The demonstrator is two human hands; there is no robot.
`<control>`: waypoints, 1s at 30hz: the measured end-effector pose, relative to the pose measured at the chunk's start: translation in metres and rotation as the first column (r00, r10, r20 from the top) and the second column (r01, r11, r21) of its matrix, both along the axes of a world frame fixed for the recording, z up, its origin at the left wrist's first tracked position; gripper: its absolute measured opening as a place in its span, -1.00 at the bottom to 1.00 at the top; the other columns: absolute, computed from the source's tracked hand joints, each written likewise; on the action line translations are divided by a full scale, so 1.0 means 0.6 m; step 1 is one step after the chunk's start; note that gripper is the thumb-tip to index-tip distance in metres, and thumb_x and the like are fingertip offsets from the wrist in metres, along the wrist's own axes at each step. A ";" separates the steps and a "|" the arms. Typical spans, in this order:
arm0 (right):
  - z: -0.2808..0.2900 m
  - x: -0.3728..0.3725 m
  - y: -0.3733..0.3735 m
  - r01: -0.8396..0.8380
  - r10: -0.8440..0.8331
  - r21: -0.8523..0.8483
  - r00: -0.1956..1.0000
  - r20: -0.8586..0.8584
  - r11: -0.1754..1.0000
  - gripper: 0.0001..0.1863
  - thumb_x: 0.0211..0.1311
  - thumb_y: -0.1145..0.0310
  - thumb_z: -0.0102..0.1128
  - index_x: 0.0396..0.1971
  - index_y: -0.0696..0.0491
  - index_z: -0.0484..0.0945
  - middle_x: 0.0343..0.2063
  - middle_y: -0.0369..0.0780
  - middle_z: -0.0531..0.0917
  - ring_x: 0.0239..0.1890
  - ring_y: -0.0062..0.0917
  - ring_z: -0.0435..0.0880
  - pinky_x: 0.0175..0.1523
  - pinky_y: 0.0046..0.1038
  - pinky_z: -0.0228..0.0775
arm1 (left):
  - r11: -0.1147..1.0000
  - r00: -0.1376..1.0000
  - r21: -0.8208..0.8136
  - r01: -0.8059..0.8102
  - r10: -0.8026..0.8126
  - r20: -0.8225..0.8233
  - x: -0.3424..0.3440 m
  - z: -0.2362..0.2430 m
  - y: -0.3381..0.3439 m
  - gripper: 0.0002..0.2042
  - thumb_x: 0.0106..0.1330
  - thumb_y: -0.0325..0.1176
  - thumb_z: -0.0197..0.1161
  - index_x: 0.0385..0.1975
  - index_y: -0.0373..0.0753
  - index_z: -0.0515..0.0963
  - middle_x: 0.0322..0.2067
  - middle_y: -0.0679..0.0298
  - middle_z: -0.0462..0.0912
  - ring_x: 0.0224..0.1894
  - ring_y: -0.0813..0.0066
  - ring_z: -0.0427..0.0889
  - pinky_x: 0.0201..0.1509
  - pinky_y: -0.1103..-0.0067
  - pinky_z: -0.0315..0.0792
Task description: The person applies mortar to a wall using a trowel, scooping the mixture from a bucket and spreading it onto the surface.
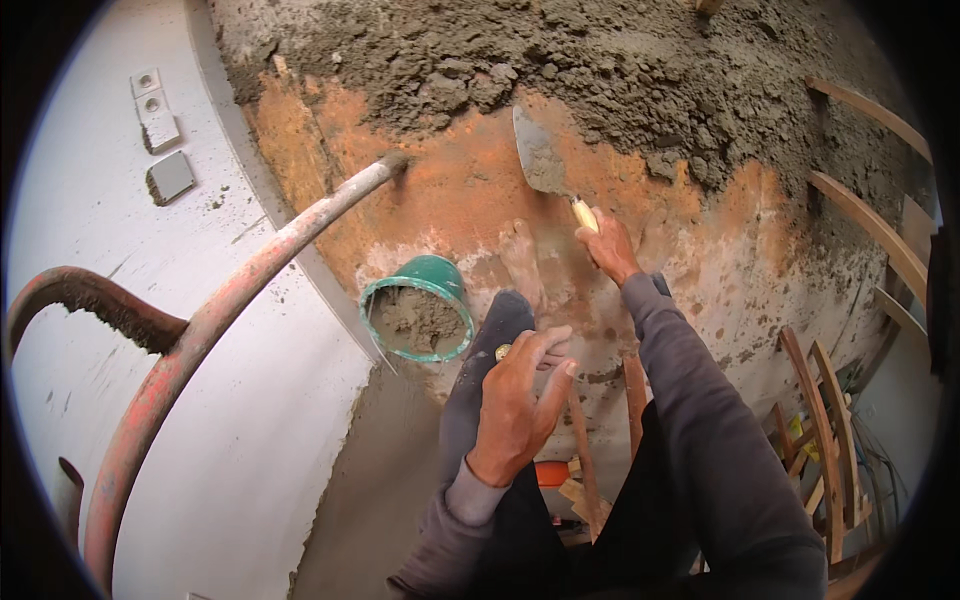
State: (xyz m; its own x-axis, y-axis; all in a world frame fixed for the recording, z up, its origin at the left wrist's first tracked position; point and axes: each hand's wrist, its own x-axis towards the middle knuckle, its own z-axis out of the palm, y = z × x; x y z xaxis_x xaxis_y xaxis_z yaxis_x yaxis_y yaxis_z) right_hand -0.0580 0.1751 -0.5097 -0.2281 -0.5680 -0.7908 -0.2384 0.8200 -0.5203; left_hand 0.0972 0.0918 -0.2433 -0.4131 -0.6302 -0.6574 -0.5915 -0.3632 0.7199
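My right hand is wrapped round the pale wooden handle of a trowel. The trowel's grey blade, smeared with wet mortar, points away over the orange-brown board, just short of the heaped mortar. My left hand hovers above my left knee with its fingers loosely bent, the thumb apart and nothing visible in them. On one finger sits a ring with a round, gold-coloured face. Left of the knee, a green bucket leans on its side, partly filled with grey mortar. A bare foot rests on the board.
A rusty, curved metal pipe crosses the left side, its end on the board. Behind it is a white wall with sockets. Wooden strips stick out at the right. Below lie more wood pieces and an orange object.
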 end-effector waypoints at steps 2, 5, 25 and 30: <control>0.042 0.014 -0.033 0.055 -0.072 0.102 0.981 0.178 0.993 -0.56 0.00 0.25 0.20 -0.19 0.27 0.48 -0.47 0.06 0.62 -0.46 -0.16 0.64 -0.29 -0.21 0.46 | 0.998 1.000 -0.068 -0.015 0.016 0.003 -0.010 0.002 -0.022 -0.74 0.28 -0.52 0.20 -0.05 -0.40 0.50 -0.31 0.11 0.64 -0.25 0.43 0.65 -0.12 0.57 0.50; 0.018 0.038 -0.054 -0.076 0.056 0.088 0.977 0.205 0.993 -0.55 -0.03 0.24 0.26 -0.19 0.26 0.48 -0.37 0.09 0.64 -0.25 -0.04 0.63 -0.11 -0.13 0.43 | 0.993 0.998 -0.109 -0.038 0.033 -0.048 -0.031 -0.067 -0.039 -0.75 0.29 -0.50 0.19 -0.06 -0.41 0.49 -0.32 0.10 0.62 -0.25 0.37 0.64 -0.12 0.55 0.50; -0.173 0.162 -0.238 0.586 -0.582 -0.009 0.807 0.095 0.811 -0.69 0.06 0.33 0.27 -0.22 0.17 0.53 -0.55 -0.12 0.61 -0.54 -0.42 0.63 -0.49 -0.34 0.44 | 0.973 0.978 -0.211 -0.095 0.131 0.163 0.033 -0.200 -0.089 -0.78 0.28 -0.53 0.18 -0.12 -0.46 0.50 -0.31 0.11 0.57 -0.31 0.43 0.64 -0.22 0.57 0.52; -0.133 0.010 -0.200 0.816 -0.789 -0.023 0.565 0.239 0.577 -0.83 0.13 0.37 0.21 -0.31 0.10 0.49 -0.66 -0.34 0.45 -0.74 -0.72 0.38 -0.72 -0.57 0.19 | 0.970 0.983 -0.226 -0.085 0.118 0.139 0.026 -0.204 -0.084 -0.81 0.28 -0.52 0.19 -0.15 -0.46 0.51 -0.34 0.11 0.60 -0.34 0.44 0.64 -0.22 0.58 0.52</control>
